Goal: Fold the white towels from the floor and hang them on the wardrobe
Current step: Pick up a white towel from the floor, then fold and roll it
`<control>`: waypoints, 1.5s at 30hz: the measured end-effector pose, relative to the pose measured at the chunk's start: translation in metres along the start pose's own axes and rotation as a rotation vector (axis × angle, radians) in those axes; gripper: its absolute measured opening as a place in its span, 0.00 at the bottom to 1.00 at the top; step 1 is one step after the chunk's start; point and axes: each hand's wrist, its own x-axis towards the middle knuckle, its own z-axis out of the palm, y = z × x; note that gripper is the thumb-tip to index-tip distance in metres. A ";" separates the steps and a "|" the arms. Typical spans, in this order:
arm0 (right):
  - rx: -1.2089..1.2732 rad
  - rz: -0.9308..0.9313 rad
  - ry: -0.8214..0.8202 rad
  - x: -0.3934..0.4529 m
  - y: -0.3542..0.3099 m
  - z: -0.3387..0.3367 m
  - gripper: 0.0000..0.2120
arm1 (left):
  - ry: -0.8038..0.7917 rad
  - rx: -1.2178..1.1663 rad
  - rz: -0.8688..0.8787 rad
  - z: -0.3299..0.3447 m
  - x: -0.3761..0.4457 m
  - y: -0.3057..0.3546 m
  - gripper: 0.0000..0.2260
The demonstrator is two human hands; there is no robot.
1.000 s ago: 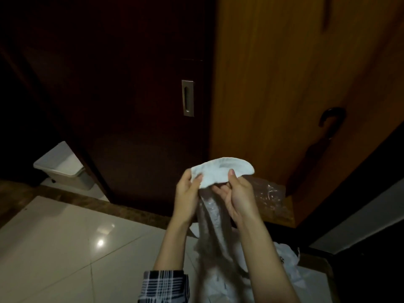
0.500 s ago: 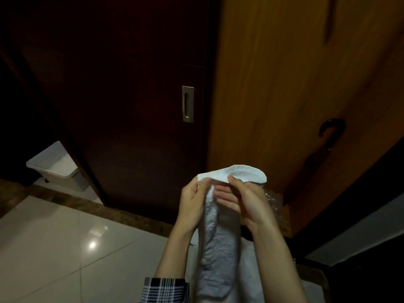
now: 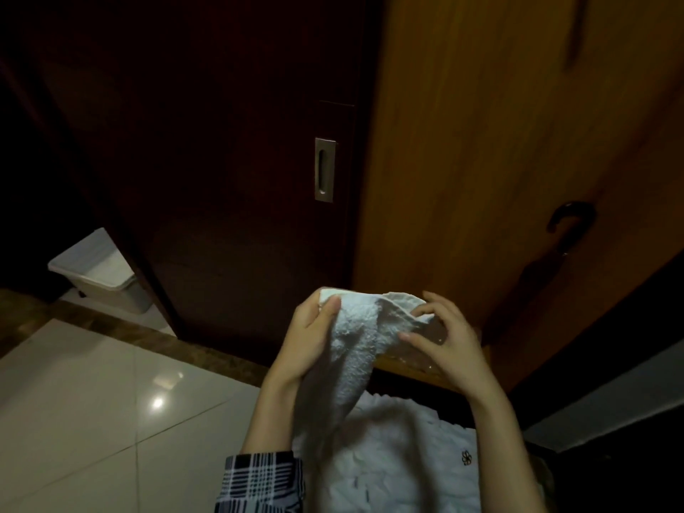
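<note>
Up in front of the orange wardrobe door (image 3: 481, 142), a white towel (image 3: 355, 346) hangs bunched; the left hand (image 3: 311, 338) grips its upper left edge, thumb pressed on the cloth; the right hand (image 3: 444, 338) pinches the right corner; more white cloth (image 3: 399, 457) lies below.
</note>
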 end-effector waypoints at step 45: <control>-1.092 -0.929 -0.692 0.017 -0.012 0.011 0.17 | 0.248 -0.075 -0.167 -0.024 0.014 -0.027 0.06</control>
